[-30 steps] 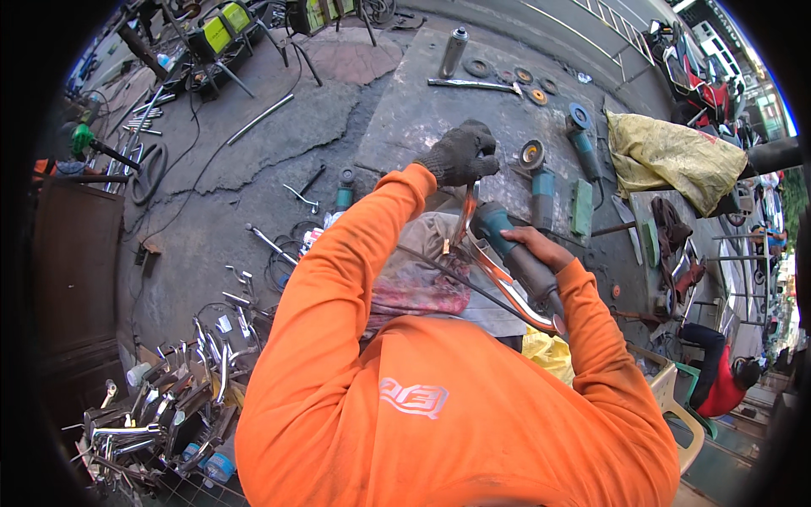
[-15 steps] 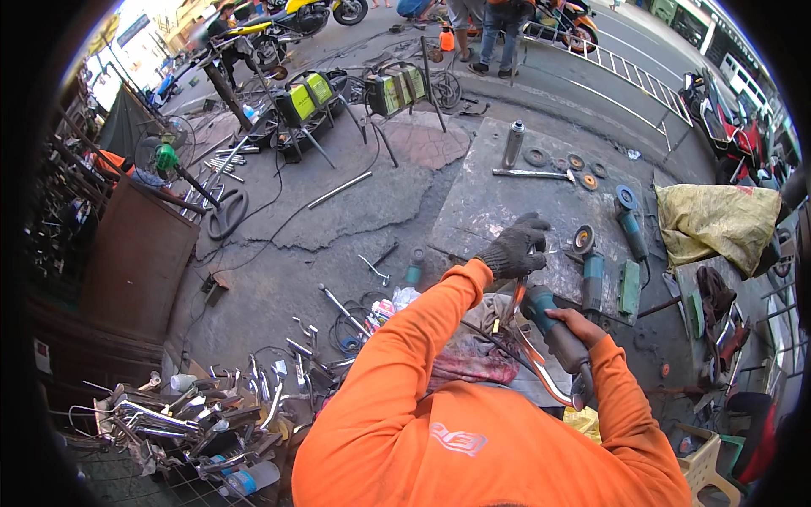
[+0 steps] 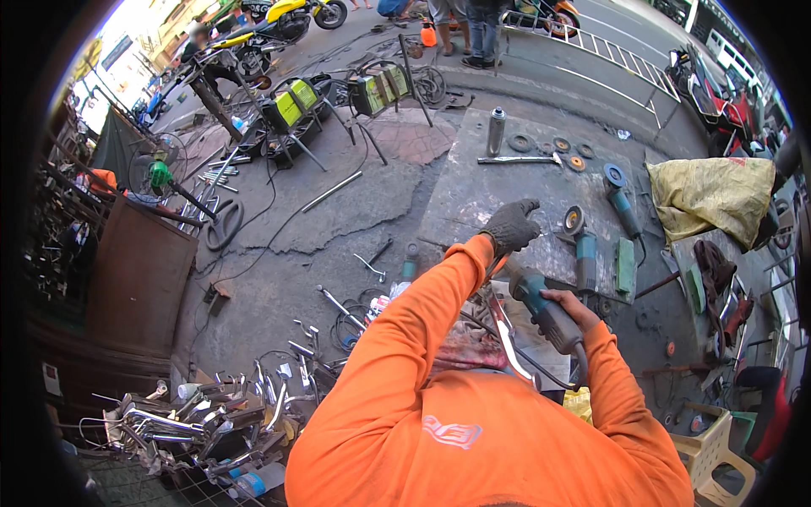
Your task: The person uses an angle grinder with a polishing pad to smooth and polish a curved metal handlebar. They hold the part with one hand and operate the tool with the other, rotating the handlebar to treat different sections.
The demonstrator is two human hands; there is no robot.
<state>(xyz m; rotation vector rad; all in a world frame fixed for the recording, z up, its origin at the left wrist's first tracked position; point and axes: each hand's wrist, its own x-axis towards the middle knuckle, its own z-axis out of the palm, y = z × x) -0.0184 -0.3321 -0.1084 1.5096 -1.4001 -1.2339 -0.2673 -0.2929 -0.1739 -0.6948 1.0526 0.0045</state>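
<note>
My right hand (image 3: 576,309), bare, is closed round the body of a teal and dark grey angle grinder (image 3: 547,311) in front of my chest. Its cord bends down from the rear end. My left hand (image 3: 511,226), in a dark knitted glove, is beyond the grinder's head, curled with one finger sticking out to the right. A shiny bent metal pipe (image 3: 505,331) runs from below that glove toward my lap, left of the grinder. The glove appears closed on the pipe's far end, though that grip is mostly hidden.
A metal plate (image 3: 456,198) carries two more grinders (image 3: 586,260) (image 3: 623,211), a spray can (image 3: 496,133), discs (image 3: 576,163) and a green block (image 3: 624,266). Scrap metal parts (image 3: 182,431) lie left. Two green welding machines (image 3: 291,103) (image 3: 378,89) and a yellow sack (image 3: 710,198) stand farther off.
The grinder and my right hand have shifted slightly left and up. My left hand has tilted, one finger now pointing right, and the pipe has swung left. The whole view has also shifted.
</note>
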